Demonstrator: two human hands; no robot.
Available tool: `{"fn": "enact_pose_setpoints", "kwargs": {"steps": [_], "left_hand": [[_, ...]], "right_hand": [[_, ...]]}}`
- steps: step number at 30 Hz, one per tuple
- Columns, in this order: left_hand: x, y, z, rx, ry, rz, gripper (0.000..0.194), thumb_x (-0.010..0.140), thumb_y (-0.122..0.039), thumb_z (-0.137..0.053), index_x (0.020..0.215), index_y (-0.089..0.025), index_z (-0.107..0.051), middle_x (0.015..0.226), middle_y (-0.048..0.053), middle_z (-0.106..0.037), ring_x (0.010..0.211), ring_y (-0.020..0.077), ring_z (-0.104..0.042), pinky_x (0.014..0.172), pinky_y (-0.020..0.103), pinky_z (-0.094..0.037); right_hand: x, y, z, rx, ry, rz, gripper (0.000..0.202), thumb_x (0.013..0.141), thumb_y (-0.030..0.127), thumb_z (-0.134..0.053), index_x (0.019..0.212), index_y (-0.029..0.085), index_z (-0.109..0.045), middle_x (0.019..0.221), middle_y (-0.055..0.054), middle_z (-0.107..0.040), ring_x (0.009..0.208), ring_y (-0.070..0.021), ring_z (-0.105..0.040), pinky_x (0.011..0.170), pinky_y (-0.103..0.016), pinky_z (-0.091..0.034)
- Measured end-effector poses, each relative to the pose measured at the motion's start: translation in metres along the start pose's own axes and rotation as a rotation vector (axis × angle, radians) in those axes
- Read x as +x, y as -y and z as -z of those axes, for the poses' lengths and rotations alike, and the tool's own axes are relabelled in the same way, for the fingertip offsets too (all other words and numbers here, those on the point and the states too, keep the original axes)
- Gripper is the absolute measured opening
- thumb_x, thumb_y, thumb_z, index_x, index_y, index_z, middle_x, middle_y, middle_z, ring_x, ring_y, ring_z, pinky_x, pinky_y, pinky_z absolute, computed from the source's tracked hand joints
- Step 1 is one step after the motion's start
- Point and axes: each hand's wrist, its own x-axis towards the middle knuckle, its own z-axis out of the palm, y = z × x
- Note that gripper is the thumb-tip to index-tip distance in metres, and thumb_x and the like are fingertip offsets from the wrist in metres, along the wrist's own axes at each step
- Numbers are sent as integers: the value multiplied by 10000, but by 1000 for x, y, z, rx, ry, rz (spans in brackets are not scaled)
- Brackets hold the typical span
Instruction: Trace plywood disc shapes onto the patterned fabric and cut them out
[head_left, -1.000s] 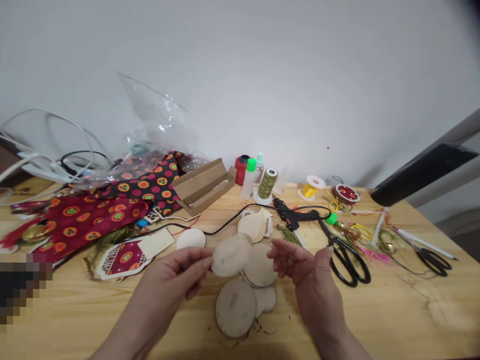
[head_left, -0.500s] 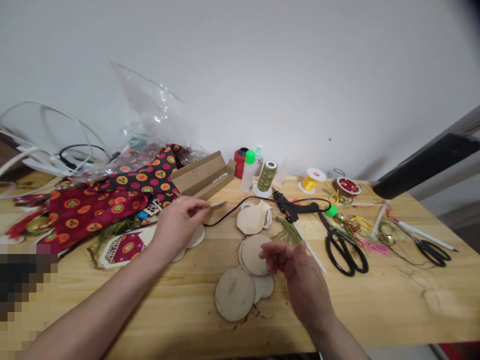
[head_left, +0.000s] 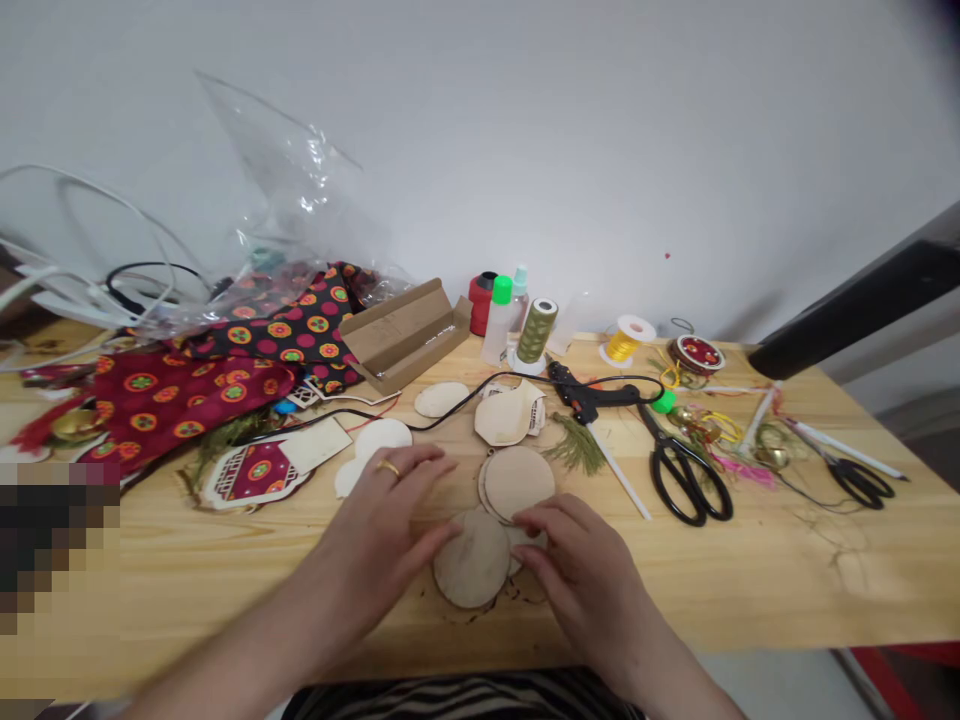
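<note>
My left hand is open, fingers spread, its thumb at the left edge of a round wooden disc. My right hand curves in from the other side, with thumb and fingertips apart. Those fingertips are at a rounded wooden piece, partly hidden under the discs; I see no firm hold. Just above, another round disc overlaps a similar piece. Farther back lies a cream octagonal piece with a cut-out lattice piece under it. White rounded pieces lie beyond my left hand.
Left are patterned fabric, a lattice-edged ornament and an open cardboard box. Behind stand bottles and a green thread spool. A glue gun, black-handled scissors and yellow thread lie right.
My left hand has come back from near the cardboard box to the wooden discs. A pale oval piece now lies flat where its fingertips were. My right hand has moved slightly down and left.
</note>
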Motion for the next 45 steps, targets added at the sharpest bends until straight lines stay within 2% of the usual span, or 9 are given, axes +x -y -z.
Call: {"fn": "enact_pose_setpoints", "kwargs": {"steps": [6, 15, 18, 23, 28, 31, 37, 41, 45], "left_hand": [[-25, -5, -31, 109, 7, 80, 354, 697, -393, -702, 939, -138, -669, 1252, 179, -559, 1134, 371, -439, 919, 540, -438], [-25, -14, -33, -27, -6, 156, 220, 685, -341, -700, 803, -192, -588, 1264, 149, -537, 1151, 345, -453, 939, 550, -403], [-27, -20, -30, -188, -21, 221, 169, 707, -291, -646, 824, -219, -547, 1172, 109, -598, 1052, 286, -547, 874, 464, -459], [-24, -33, -20, -465, 156, 433, 139, 749, -339, -619, 801, -235, -541, 681, -26, -620, 639, 179, -578, 605, 296, -450], [-13, -39, -11, -1090, 128, 646, 332, 666, -379, -735, 926, -201, -632, 850, 22, -724, 806, 194, -647, 713, 281, -502], [-13, -37, -12, -1304, 186, 702, 356, 711, -392, -717, 994, -178, -690, 928, 60, -746, 858, 203, -661, 775, 296, -510], [-16, -36, -17, -1295, 247, 682, 320, 728, -367, -715, 1001, -204, -743, 876, 43, -759, 779, 184, -657, 741, 274, -515], [-14, -38, -13, -1268, 274, 695, 318, 718, -379, -720, 979, -201, -754, 845, 47, -762, 730, 177, -651, 688, 260, -520], [-14, -39, -12, -1269, 266, 702, 299, 717, -380, -724, 963, -214, -758, 832, 36, -762, 721, 164, -648, 690, 246, -518]], "right_hand": [[-4, 3, -9, -170, 48, 75, 188, 829, 103, -618, 994, 192, -605, 933, -69, -631, 860, -231, -556, 741, -382, -502], [0, 8, -12, -209, 13, 95, 256, 807, 84, -609, 1046, 174, -602, 996, -105, -619, 917, -252, -551, 781, -417, -532], [4, 8, -11, -168, -17, 102, 338, 796, 48, -580, 1114, 161, -591, 1047, -123, -628, 947, -257, -564, 796, -411, -529], [12, 10, -12, 44, -10, 14, 181, 829, 82, -571, 955, 180, -657, 882, -66, -677, 834, -208, -603, 727, -327, -501], [17, 16, -9, 270, -136, -208, 131, 857, 191, -570, 774, 189, -672, 676, -4, -664, 627, -145, -590, 567, -238, -452], [17, 16, -7, 204, -188, -182, 197, 896, 214, -520, 791, 188, -684, 677, -16, -672, 626, -148, -596, 569, -244, -448], [18, 9, -4, -111, -281, 73, 207, 916, 170, -461, 874, 161, -663, 761, -84, -683, 702, -187, -618, 650, -298, -454], [23, 7, 5, -112, -358, -4, 228, 922, 188, -471, 744, 181, -612, 646, -33, -611, 609, -159, -557, 581, -280, -407], [28, 8, 13, 84, -251, -21, 79, 877, 209, -565, 863, 195, -642, 792, -29, -649, 724, -163, -569, 658, -284, -457]]}}
